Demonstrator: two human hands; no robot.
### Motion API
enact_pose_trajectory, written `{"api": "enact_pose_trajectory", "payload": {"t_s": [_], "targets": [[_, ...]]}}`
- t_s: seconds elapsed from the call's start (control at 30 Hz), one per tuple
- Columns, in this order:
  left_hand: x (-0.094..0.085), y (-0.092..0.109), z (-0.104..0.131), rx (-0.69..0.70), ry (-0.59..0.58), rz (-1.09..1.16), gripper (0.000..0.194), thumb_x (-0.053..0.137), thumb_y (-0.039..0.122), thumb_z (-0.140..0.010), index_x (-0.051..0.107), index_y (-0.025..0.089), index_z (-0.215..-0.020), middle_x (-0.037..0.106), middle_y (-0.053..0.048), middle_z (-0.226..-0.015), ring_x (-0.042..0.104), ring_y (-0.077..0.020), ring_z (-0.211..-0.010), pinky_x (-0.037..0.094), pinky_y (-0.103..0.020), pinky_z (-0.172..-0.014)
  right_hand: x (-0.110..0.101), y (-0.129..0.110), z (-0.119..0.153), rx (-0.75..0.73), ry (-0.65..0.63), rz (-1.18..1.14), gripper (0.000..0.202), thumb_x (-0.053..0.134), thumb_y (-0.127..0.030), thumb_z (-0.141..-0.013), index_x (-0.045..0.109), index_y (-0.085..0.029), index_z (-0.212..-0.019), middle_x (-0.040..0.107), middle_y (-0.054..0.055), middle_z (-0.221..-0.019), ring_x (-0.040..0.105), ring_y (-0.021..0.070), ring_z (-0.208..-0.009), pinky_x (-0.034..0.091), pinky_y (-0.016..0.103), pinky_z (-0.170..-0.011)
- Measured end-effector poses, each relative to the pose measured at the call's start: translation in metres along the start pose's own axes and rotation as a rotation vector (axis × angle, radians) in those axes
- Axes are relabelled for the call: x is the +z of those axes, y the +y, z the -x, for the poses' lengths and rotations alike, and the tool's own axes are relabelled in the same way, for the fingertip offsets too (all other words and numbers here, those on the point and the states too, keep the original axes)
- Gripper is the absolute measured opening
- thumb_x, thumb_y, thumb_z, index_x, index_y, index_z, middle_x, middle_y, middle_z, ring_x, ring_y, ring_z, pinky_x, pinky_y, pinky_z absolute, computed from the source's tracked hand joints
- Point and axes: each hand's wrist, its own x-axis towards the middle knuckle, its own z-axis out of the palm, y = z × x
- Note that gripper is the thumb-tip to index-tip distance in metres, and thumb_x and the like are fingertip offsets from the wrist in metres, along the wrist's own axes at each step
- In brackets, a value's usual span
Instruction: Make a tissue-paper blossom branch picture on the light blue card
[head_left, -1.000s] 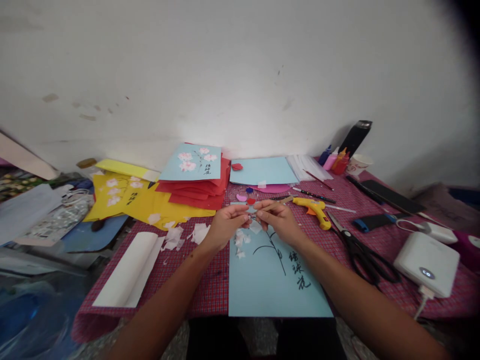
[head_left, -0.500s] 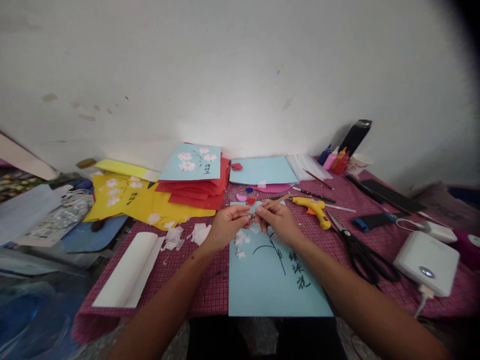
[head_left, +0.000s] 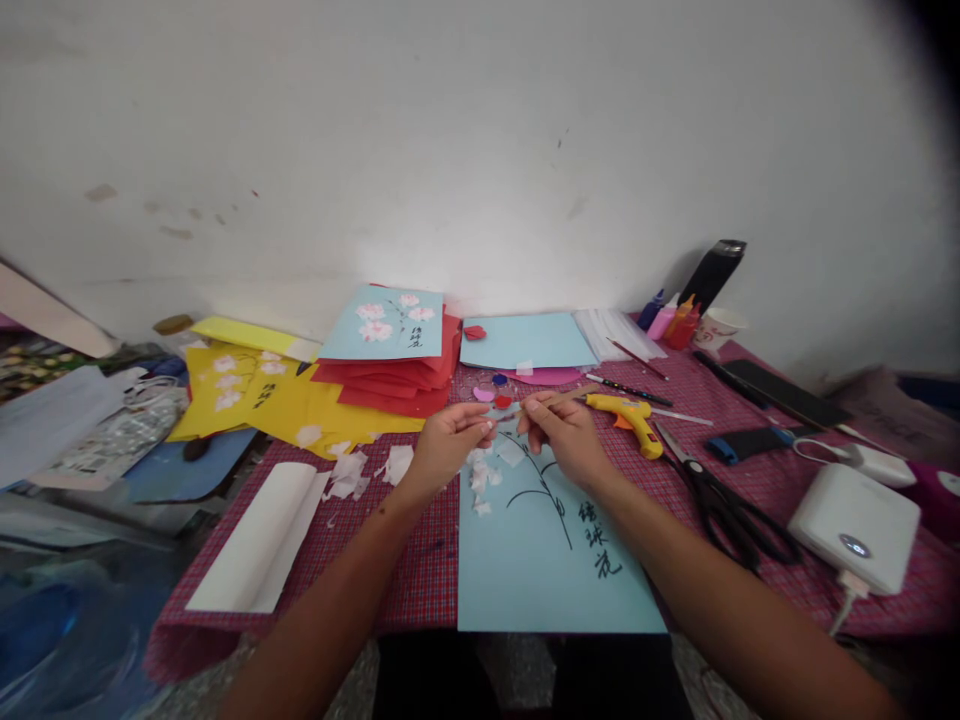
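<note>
Above the far end of a light blue sheet [head_left: 517, 580], my left hand [head_left: 448, 442] is closed, thumb against fingers; whatever is in that pinch is too small to make out. Facing it, my right hand [head_left: 566, 440] is closed around a flat tan stick [head_left: 574, 394], which points away to the right. Beneath the hands, the sheet bears black brush-drawn stems [head_left: 555, 497] and dark written characters [head_left: 596, 535]. Small crumpled white paper pieces [head_left: 484, 480] lie at its left side. Blobs of red paint [head_left: 503, 402] and blue paint [head_left: 499, 380] are just beyond my fingers.
Right of the sheet lie a yellow glue gun [head_left: 634, 420] and black-handled scissors [head_left: 731, 515]. A white power bank [head_left: 855, 525] sits farther right. Red papers [head_left: 382, 385] are stacked behind left, near yellow sheets [head_left: 330, 425]. Folded white paper [head_left: 255, 540] rests at left.
My hands, close together before, have drawn slightly apart, with a gap now between the fingertips. The tan stick has shifted a little to the right with my right hand.
</note>
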Motion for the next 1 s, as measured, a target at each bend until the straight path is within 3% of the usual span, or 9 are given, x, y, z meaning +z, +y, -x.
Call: {"api": "enact_pose_trajectory", "payload": {"t_s": [0.1, 0.2, 0.3, 0.47, 0.77, 1.0], "targets": [[-0.009, 0.001, -0.002, 0.095, 0.069, -0.191, 0.034, 0.066, 0.027, -0.080, 0.065, 0.016, -0.113, 0.073, -0.010, -0.099, 0.069, -0.0196, -0.086, 0.055, -0.034, -0.079, -0.005, 0.002, -0.001, -0.050, -0.004, 0.214, 0.021, 0.050, -0.039, -0.093, 0.059, -0.022, -0.100, 0.065, 0.000, -0.070, 0.052, 0.0119, -0.044, 0.038, 0.024, -0.043], [-0.014, 0.001, -0.002, 0.227, 0.092, -0.484, 0.029, 0.061, 0.025, -0.084, 0.068, 0.020, -0.112, 0.073, -0.008, -0.105, 0.068, -0.0209, -0.096, 0.052, -0.035, -0.087, -0.010, 0.008, -0.001, -0.160, -0.125, 0.557, 0.015, 0.050, -0.027, -0.091, 0.062, -0.023, -0.098, 0.068, 0.002, -0.081, 0.061, 0.0156, -0.064, 0.045, 0.027, -0.060], [-0.014, 0.001, 0.000, 0.313, 0.063, -0.650, 0.027, 0.056, 0.021, -0.087, 0.070, 0.022, -0.109, 0.073, -0.005, -0.108, 0.067, -0.0201, -0.099, 0.049, -0.035, -0.092, -0.012, 0.014, -0.001, -0.218, -0.232, 0.781, 0.015, 0.049, -0.015, -0.085, 0.060, -0.022, -0.092, 0.067, 0.002, -0.085, 0.061, 0.0169, -0.078, 0.043, 0.028, -0.070], [-0.013, 0.000, 0.001, 0.297, 0.029, -0.608, 0.031, 0.049, 0.017, -0.088, 0.070, 0.023, -0.111, 0.073, -0.004, -0.109, 0.067, -0.0188, -0.100, 0.051, -0.033, -0.091, -0.009, 0.012, 0.000, -0.160, -0.285, 0.959, 0.020, 0.055, -0.011, -0.074, 0.053, -0.021, -0.091, 0.062, 0.001, -0.081, 0.055, 0.0168, -0.074, 0.036, 0.025, -0.064], [-0.013, -0.008, -0.003, 0.236, -0.003, -0.360, 0.030, 0.049, 0.016, -0.087, 0.067, 0.017, -0.111, 0.072, -0.008, -0.110, 0.068, -0.0188, -0.102, 0.052, -0.034, -0.092, -0.006, 0.017, 0.002, -0.172, -0.307, 0.945, 0.017, 0.049, -0.010, -0.077, 0.048, -0.021, -0.090, 0.057, 0.001, -0.079, 0.051, 0.0151, -0.069, 0.033, 0.025, -0.063], [-0.013, -0.005, -0.001, 0.255, 0.055, -0.479, 0.033, 0.048, 0.012, -0.084, 0.069, 0.019, -0.108, 0.072, -0.006, -0.108, 0.067, -0.0188, -0.101, 0.052, -0.033, -0.090, -0.009, 0.014, 0.000, -0.128, -0.258, 1.004, 0.016, 0.055, -0.016, -0.078, 0.049, -0.022, -0.092, 0.058, 0.000, -0.077, 0.051, 0.0163, -0.070, 0.031, 0.025, -0.061]]}}
